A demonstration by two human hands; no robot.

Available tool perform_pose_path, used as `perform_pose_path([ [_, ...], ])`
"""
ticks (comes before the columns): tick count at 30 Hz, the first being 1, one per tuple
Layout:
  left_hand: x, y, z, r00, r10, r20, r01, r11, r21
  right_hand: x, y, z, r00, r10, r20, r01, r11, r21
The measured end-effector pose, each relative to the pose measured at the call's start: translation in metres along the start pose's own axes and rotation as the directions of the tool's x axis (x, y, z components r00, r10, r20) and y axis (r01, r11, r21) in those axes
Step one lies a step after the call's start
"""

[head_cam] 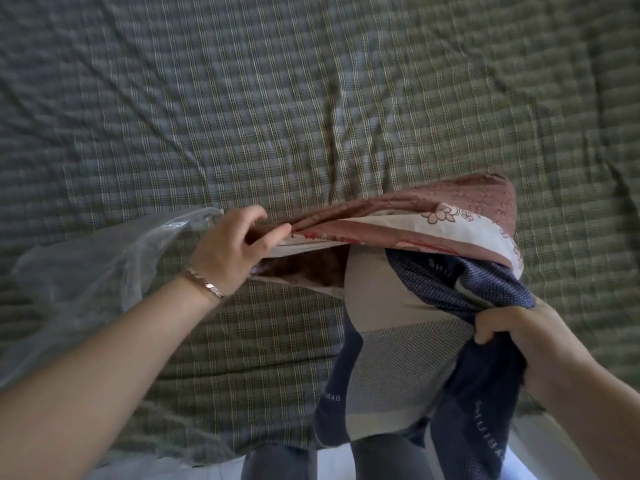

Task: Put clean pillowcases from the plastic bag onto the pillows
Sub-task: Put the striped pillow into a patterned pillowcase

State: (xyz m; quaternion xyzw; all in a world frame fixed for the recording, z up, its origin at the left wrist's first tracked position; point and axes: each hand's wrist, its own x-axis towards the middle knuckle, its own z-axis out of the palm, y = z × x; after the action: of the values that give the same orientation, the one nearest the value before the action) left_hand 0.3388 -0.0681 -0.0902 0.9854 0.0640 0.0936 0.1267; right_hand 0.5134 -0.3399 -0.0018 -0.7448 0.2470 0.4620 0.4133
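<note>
Cloth all round, one bit of plastic

My pillowcase (433,216) is smooth printed cotton, the pillow (398,341) a textured knit; the bed (277,98) sheet is matt, creased check; the plastic bag (86,265) is thin, glossy, clear.

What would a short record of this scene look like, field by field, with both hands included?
setting: green checked bed sheet, wrinkled, seen from above
left hand: grips the open edge of a dusty-pink floral fabric pillowcase
right hand: grips bunched fabric of a navy-and-beige patterned pillow
pillow: far end inside the pillowcase, near end outside
bag: clear crumpled plastic bag, on the sheet beside the left arm
stage: pillowcase only partly on
</note>
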Motion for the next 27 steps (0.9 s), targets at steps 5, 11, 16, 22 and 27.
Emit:
perform_pose_path([
  [5,-0.020,-0.006,0.009,0.994,0.107,-0.016,-0.108,0.987,-0.120,0.004,0.007,-0.007,0.997,0.082,-0.013,-0.081,0.996,0.032],
  [11,-0.011,0.019,0.021,0.615,-0.756,0.225,0.775,0.632,0.007,0.001,0.019,0.007,0.997,0.079,-0.011,-0.077,0.989,0.127],
  [16,0.015,0.023,0.024,0.509,-0.850,0.134,0.860,0.507,-0.052,0.006,0.018,0.014,0.995,0.094,0.020,-0.096,0.987,0.131],
  [22,-0.024,0.011,0.029,0.681,-0.604,0.414,0.462,0.793,0.397,-0.001,0.017,0.010,0.990,0.114,0.086,-0.128,0.975,0.184],
  [27,-0.052,0.015,0.008,0.755,-0.629,0.185,0.646,0.762,-0.047,-0.009,0.010,0.002,0.982,0.104,0.159,-0.148,0.942,0.302],
])
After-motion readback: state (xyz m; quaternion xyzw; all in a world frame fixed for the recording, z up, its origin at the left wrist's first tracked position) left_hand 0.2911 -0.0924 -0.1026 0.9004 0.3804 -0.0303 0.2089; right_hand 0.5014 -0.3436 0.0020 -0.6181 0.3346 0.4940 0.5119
